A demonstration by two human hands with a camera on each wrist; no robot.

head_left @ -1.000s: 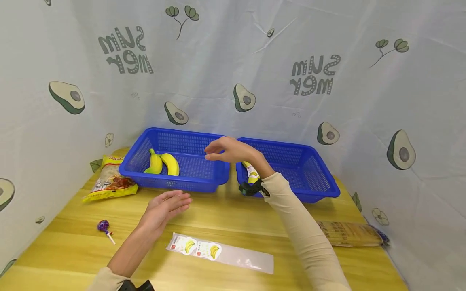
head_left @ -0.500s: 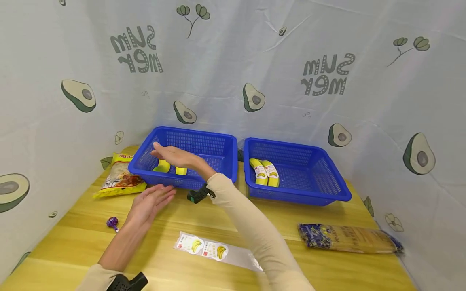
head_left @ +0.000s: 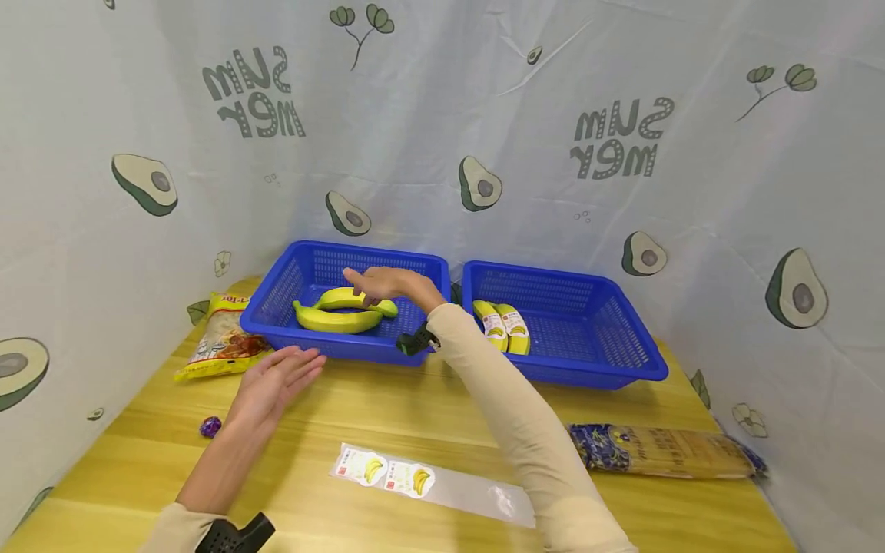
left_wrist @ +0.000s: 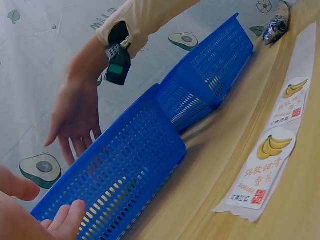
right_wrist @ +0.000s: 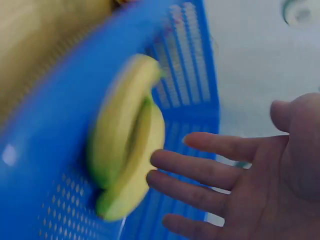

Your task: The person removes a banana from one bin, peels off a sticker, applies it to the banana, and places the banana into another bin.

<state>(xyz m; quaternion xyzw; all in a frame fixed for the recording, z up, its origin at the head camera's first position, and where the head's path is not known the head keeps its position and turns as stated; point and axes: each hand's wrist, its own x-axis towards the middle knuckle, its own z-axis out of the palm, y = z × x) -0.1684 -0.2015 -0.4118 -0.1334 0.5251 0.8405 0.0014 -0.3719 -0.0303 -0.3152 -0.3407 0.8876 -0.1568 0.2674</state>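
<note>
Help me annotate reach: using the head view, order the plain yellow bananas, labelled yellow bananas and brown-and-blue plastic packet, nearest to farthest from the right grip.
1. Plain yellow bananas: in the left blue plastic basket, by the right grip.
2. Labelled yellow bananas: in the right blue plastic basket, left side.
3. Brown-and-blue plastic packet: on the wood-grain table, right side.

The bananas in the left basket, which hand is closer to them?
The right hand: it reaches over the left basket, just by the bananas. The left hand is farther, outside the basket, in front of its near side.
</note>
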